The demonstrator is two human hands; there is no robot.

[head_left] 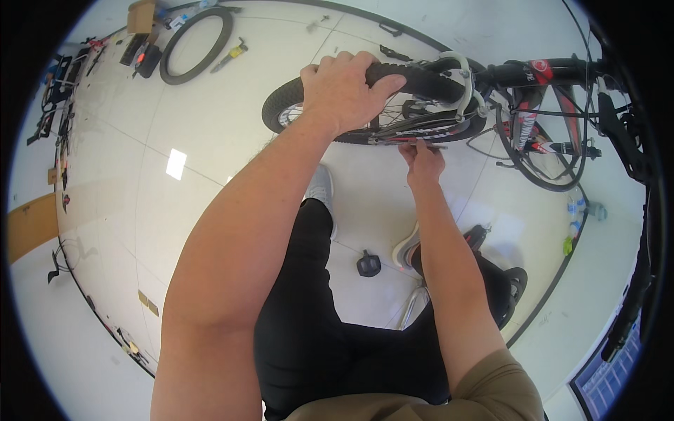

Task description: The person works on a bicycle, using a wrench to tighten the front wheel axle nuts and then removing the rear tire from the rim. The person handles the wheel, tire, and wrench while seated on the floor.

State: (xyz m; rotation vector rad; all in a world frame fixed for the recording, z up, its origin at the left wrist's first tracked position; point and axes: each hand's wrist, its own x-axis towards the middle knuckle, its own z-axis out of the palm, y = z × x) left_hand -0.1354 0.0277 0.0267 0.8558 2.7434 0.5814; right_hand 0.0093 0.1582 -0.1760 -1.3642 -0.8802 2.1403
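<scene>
A bicycle wheel with a knobby black tyre [430,83] is in front of me, still joined to the bicycle. My left hand [344,91] is wrapped over the top of the tyre, thumb toward the right. Low on the near side of the wheel, my right hand [425,165] is closed in a pinch beside the rim. A thin, dark, rod-like piece shows at its fingertips, too small to name. White brake arms [463,88] straddle the tyre to the right of my left hand. Spokes show below the tyre, partly hidden by my left hand.
The black bicycle frame tube [519,73] runs off to the right. A loose tyre [223,35] and a yellow-handled tool [237,50] lie on the tiled floor at far left. A small black object [368,264] sits between my feet. Bottles [576,210] stand along the right wall.
</scene>
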